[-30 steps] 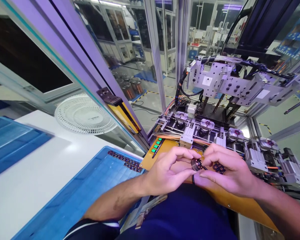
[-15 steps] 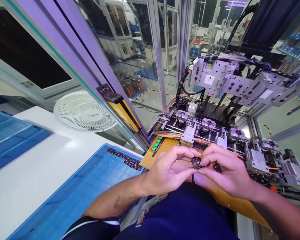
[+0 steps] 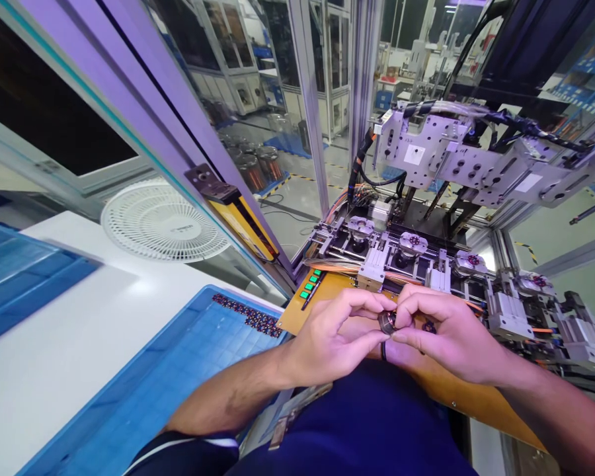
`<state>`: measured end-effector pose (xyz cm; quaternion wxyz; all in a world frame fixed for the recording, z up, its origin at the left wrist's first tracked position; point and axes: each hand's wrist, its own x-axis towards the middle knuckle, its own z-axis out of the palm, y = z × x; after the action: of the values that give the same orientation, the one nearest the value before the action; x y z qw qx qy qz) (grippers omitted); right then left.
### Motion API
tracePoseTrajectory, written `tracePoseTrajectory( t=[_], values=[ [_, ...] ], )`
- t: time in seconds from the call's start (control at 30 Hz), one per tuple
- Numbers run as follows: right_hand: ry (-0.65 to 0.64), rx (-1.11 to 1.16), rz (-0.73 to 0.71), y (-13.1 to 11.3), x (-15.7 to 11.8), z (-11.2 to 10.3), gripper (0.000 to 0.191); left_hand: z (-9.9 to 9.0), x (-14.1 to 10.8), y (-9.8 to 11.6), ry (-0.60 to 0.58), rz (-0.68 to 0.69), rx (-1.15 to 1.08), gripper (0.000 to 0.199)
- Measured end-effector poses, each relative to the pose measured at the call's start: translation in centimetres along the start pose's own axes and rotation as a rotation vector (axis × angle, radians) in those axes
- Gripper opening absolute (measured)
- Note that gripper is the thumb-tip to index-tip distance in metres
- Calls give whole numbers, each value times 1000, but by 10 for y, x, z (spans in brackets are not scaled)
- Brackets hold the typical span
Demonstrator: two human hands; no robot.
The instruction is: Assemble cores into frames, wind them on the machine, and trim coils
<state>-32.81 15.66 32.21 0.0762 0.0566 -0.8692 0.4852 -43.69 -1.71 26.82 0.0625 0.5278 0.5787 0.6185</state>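
Observation:
Between both sets of fingertips sits a small dark round part, by its look a motor stator [image 3: 387, 322]. My left hand [image 3: 334, 334] pinches it from the left with thumb and fingers. On its other side my right hand [image 3: 443, 334] grips it, fingertips closed at its edge and covering part of it. Just behind the right fingers another small dark stator [image 3: 429, 326] lies on the yellow-brown board [image 3: 296, 319], partly hidden. Fine detail on the held piece is too small to make out.
A machine with metal fixtures [image 3: 412, 243] and an overhead plate [image 3: 436, 155] stands ahead. Green buttons [image 3: 309, 287] and a pen [image 3: 311, 293] are on the board. On the left are a blue tray [image 3: 143, 390] with rows of small parts [image 3: 262, 323], a white fan [image 3: 166, 221] and a yellow sensor bar [image 3: 242, 225].
The right fingers have shifted slightly around the stator, and the stator looks a little turned. The view has moved slightly; both hands stay in nearly the same place.

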Motion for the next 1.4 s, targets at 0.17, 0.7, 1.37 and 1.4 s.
tracePoseTrajectory(
  t=[0.17, 0.7, 1.37, 1.4],
  values=[
    [-66, -30, 38, -6, 3, -4, 15, 1, -2, -2, 4, 5, -13, 38],
    [114, -150, -352, 5, -1, 0, 11, -4, 11, 3, -8, 160, 145, 23],
    [198, -464, -720, 19, -7, 5, 19, -9, 12, 7, -25, 316, 231, 18],
    [199, -464, -718, 18, -7, 5, 19, -9, 12, 8, -24, 318, 230, 18]
  ],
)
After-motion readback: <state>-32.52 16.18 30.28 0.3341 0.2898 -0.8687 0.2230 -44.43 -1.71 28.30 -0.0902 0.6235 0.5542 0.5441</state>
